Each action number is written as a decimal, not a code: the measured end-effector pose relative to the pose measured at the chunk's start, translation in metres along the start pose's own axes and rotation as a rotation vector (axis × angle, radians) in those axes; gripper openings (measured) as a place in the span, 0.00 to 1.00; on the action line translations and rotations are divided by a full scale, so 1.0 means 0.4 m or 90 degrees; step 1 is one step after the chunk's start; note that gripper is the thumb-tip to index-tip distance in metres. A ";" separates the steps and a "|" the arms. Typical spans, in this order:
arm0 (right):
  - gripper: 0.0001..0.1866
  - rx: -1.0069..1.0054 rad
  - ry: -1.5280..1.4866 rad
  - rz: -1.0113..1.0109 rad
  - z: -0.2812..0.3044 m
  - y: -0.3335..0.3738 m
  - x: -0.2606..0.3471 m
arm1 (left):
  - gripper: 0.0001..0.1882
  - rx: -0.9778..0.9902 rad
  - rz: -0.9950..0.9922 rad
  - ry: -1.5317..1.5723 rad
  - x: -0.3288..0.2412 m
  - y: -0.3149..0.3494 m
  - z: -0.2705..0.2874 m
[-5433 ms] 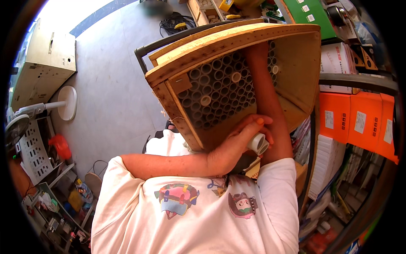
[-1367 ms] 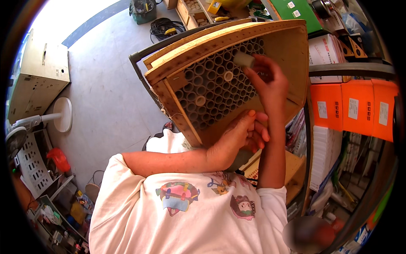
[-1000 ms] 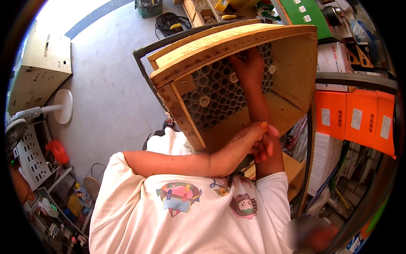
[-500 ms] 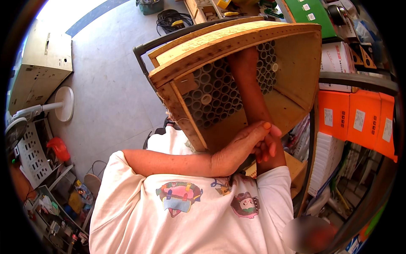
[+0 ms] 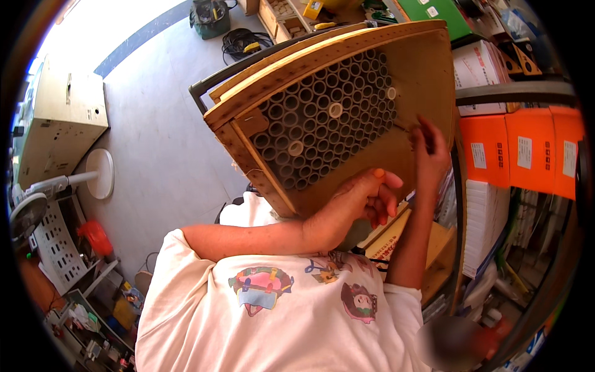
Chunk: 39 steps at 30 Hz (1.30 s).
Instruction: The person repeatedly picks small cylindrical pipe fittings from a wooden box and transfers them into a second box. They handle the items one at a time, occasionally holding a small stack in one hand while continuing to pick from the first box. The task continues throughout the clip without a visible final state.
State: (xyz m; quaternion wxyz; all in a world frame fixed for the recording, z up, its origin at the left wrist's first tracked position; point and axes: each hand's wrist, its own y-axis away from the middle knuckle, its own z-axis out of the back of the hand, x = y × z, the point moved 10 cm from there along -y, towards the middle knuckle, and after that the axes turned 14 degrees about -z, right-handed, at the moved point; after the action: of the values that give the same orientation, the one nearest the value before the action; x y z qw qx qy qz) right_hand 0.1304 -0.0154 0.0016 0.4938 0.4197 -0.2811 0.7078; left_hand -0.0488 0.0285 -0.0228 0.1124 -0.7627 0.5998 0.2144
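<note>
A wooden crate (image 5: 427, 68) lies tilted before me, its open side toward me. Packed inside are many round grey tubes (image 5: 322, 118), their open ends showing, and a few ends are white, such as the white tube end (image 5: 335, 110). My right hand (image 5: 432, 149) is at the crate's right side, apart from the tubes, with thumb and fingers spread and nothing visible between them. Over the crate's near edge, my left hand (image 5: 372, 195) has its fingers curled inward and an orange thumb tip. Whatever it may hold is hidden.
Orange boxes (image 5: 483, 152) and a white stack (image 5: 483, 223) stand on the right, behind a dark metal bar (image 5: 517, 93). A fan-like stand (image 5: 99, 173) and a beige cabinet (image 5: 65, 111) are on the left. A coiled black cable (image 5: 245, 44) lies beyond the crate.
My right hand has come out from among the tubes and moved right, toward the crate's side. A white tube end now shows where my arm was. My left hand stays nearly in place.
</note>
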 end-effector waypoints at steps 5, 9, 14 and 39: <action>0.13 -0.215 -0.060 -0.088 0.358 0.129 -0.122 | 0.23 -0.004 0.021 -0.031 -0.003 0.001 -0.006; 0.15 -0.388 -0.057 -0.089 0.602 0.295 -0.213 | 0.22 0.007 0.013 -0.036 0.004 -0.003 -0.010; 0.15 -0.517 -0.051 -0.168 0.797 0.506 -0.370 | 0.21 -0.013 0.021 -0.058 0.013 -0.004 0.003; 0.15 -0.252 0.002 -0.774 0.842 1.039 -1.304 | 0.18 0.032 0.051 -0.123 0.051 -0.033 0.014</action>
State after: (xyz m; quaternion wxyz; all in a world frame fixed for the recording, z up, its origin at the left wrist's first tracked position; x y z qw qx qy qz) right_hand -0.0682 -0.6778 -0.2816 0.8755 0.4044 -0.1177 0.2367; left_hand -0.0332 0.0165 -0.0383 0.1798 -0.7109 0.6212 0.2763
